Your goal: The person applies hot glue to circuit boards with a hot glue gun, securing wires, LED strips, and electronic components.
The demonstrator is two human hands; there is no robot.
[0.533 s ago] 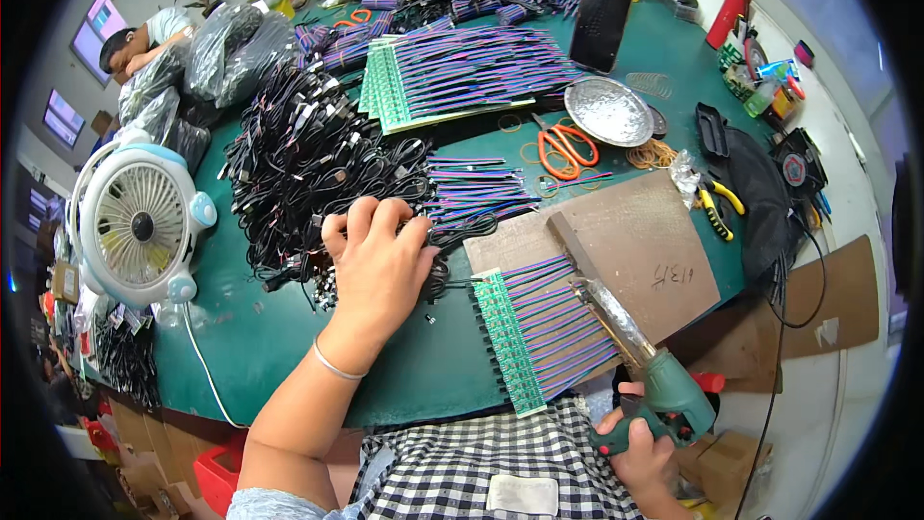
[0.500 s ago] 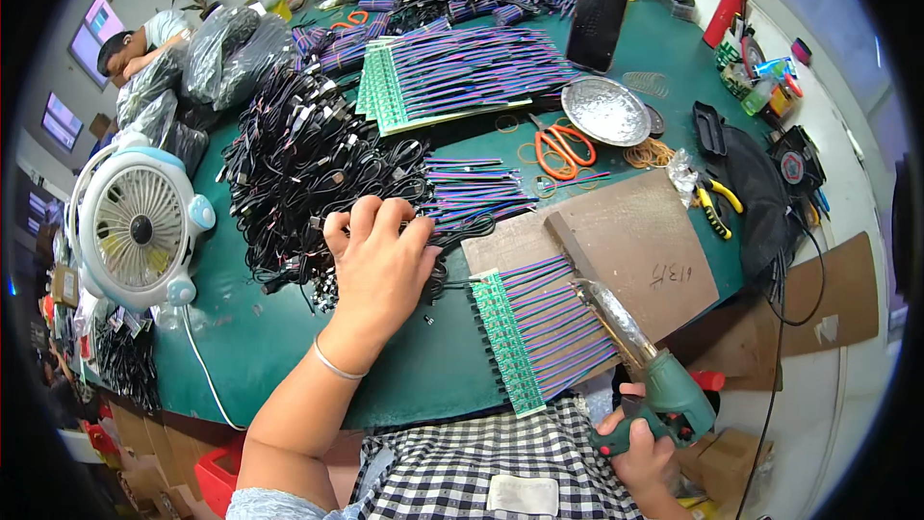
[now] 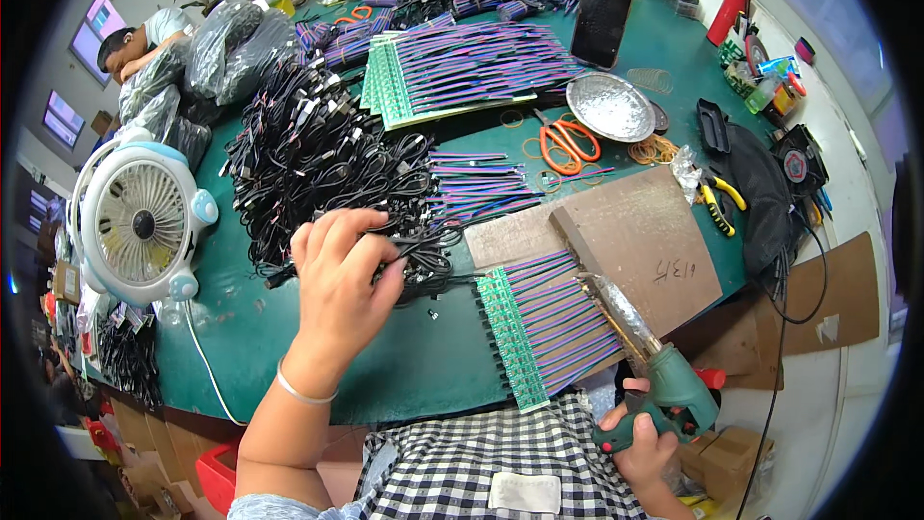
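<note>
My left hand (image 3: 345, 274) hovers at the near edge of a heap of black cables (image 3: 318, 144), fingers curved and apart, with no cable plainly gripped. In my right hand (image 3: 643, 438) is a green soldering gun (image 3: 672, 387), its long metal barrel slanting up and left. The barrel's tip lies over coloured wires that fan out from a green circuit board strip (image 3: 512, 342). Black pieces line the strip's left edge, and one black cable reaches its upper corner. A dark bar (image 3: 575, 239) lies across the wires' far end on a brown board (image 3: 654, 231).
Stacked green strips with wires (image 3: 472, 77) lie farther back, near a phone (image 3: 602, 19), a metal dish (image 3: 610, 106) and orange scissors (image 3: 568, 149). A fan (image 3: 142, 223) stands at left. Yellow-black pliers (image 3: 720, 204) lie at right. Another person (image 3: 144, 48) leans at the far left.
My left hand has drawn left and slightly nearer, off the cables beside the strip. My right hand and the soldering gun stay nearly in place; the whole view shifts slightly.
</note>
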